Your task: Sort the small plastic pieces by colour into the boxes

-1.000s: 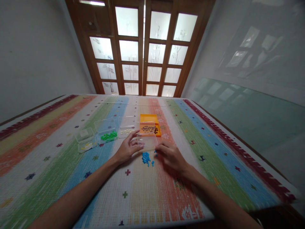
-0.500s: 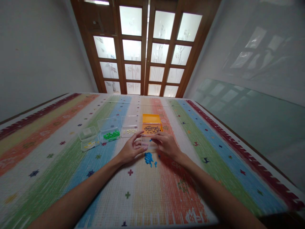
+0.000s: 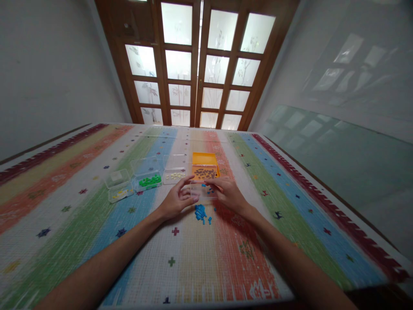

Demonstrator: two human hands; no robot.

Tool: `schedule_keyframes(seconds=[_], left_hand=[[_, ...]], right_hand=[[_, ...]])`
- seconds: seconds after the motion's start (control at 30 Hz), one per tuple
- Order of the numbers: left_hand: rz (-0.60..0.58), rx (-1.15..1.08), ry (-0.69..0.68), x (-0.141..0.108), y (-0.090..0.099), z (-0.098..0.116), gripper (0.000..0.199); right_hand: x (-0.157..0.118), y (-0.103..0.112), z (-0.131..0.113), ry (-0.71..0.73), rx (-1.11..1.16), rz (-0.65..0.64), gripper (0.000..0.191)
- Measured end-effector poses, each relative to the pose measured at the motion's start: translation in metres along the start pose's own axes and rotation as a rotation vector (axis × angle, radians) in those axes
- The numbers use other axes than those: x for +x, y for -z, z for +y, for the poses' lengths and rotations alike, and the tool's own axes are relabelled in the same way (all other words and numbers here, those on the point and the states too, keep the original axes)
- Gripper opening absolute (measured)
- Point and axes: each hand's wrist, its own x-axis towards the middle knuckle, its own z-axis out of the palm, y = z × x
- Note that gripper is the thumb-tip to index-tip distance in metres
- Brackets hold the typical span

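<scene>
A small clear plastic box stands between my hands with several blue pieces inside. My left hand grips its left side, thumb at the near corner and fingers behind. Over the right side of the box reaches my right hand, fingers stretched out and no piece visible in them; its lower fingers are partly hidden. On the cloth just in front of the box lies a loose pile of small blue pieces, with a few strays beside it.
Behind the box is an orange case with brown pieces. To the left stand open clear boxes holding cream pieces, green pieces and yellow pieces. A striped cloth covers the table.
The blue piece pinched in my right fingertips is no longer held there, and several blue pieces now show inside the box. My left hand stays on the box.
</scene>
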Motion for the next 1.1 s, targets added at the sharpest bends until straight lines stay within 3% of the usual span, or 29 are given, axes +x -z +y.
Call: schedule_keyframes(seconds=[0.23, 0.5, 0.77, 1.1], left_hand=[[-0.007, 0.017, -0.003, 0.000, 0.000, 0.000, 0.075], [-0.009, 0.009, -0.010, 0.000, -0.001, 0.000, 0.074], [0.010, 0.024, -0.035, 0.000, 0.000, -0.001, 0.074], [-0.001, 0.008, -0.019, 0.000, 0.000, 0.000, 0.075]], right_hand=[[0.001, 0.000, -0.008, 0.020, -0.147, -0.078, 0.036], [0.002, 0.002, -0.005, 0.015, -0.058, -0.079, 0.038], [-0.003, 0.003, -0.007, 0.149, -0.237, -0.223, 0.034], [-0.004, 0.006, -0.014, 0.148, -0.303, -0.188, 0.030]])
